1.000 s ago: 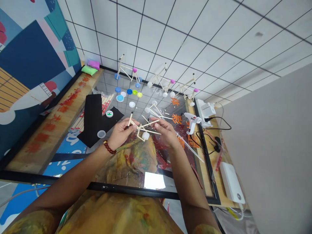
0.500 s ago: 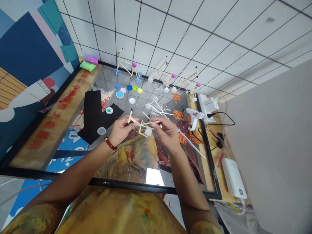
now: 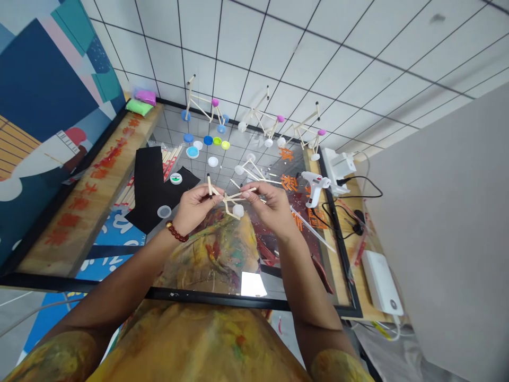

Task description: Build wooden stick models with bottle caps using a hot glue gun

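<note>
A small model bicycle frame [image 3: 228, 200] of thin wooden sticks is held over the glass table top, with a white bottle cap [image 3: 238, 210] at its lower end. My left hand [image 3: 194, 209] is closed on its left end, by the black-tipped crossbar [image 3: 209, 185]. Between the thumb and fingers of my right hand [image 3: 273, 208] is a thin wooden stick [image 3: 249, 190] that meets the frame. Whether this stick is fixed to it, I cannot tell. Just beyond my hands lies another stick piece with white caps [image 3: 250, 158].
Three stick models [image 3: 214, 102] stand along the far edge. Loose bottle caps [image 3: 192, 152] and black cloth [image 3: 149, 185] lie to the left. A white glue gun [image 3: 314, 188] with cables is at right, near a white power box [image 3: 382, 282]. Clay packets [image 3: 139, 107] sit at far left.
Both hands keep their grip on the stick model, which has shifted slightly left and up in view. The whole view has moved a little; the table items stay as they were.
</note>
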Demonstrator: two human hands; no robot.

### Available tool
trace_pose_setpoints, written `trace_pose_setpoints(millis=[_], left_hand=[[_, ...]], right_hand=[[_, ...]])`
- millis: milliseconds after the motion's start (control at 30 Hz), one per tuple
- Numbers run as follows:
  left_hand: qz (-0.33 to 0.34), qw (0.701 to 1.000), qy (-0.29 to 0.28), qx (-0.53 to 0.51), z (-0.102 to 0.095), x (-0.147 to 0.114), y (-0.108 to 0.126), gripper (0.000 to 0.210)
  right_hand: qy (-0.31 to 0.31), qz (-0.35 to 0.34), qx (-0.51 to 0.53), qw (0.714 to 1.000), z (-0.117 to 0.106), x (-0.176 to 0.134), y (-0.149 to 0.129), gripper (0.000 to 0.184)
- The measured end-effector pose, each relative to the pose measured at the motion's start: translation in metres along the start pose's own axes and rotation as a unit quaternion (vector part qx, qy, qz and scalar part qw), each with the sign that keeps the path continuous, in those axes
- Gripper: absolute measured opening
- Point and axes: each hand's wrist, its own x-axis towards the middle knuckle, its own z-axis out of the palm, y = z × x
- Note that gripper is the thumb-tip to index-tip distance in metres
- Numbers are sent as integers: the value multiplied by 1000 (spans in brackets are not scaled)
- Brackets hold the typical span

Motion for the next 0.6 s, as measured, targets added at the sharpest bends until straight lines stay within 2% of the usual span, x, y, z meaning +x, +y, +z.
trace_pose_setpoints(millis=[233, 600], left_hand=[[17, 999, -25, 36, -4, 9, 12, 21], [46, 993, -86, 71, 4, 21, 27, 27]], right_hand=[[13, 62, 65, 996, -3, -2, 10, 24], [28, 39, 45, 998, -17, -8, 16, 23]])
